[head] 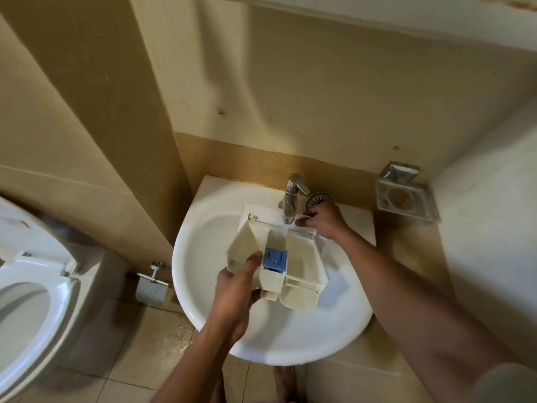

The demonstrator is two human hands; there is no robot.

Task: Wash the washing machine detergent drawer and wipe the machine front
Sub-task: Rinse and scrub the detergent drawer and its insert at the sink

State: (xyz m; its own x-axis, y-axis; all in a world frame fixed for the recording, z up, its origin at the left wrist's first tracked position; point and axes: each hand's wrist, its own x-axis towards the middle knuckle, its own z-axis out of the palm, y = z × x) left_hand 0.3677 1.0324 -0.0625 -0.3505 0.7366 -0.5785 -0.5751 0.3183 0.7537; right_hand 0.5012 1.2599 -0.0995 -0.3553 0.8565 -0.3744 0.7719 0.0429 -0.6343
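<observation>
A cream-white detergent drawer (302,257) with a blue insert (275,259) is held over the white sink (203,251), its front panel toward the tap. My left hand (235,289) grips the drawer's near left corner, thumb inside the left compartment. My right hand (324,221) holds the drawer's far right end just beside the chrome tap (292,196). No water stream is visible from the spout.
A round drain strainer (318,199) lies on the sink ledge behind my right hand. A metal soap holder (404,196) hangs on the wall at right. A toilet (32,274) with raised lid stands at left, a paper holder (152,286) between it and the sink.
</observation>
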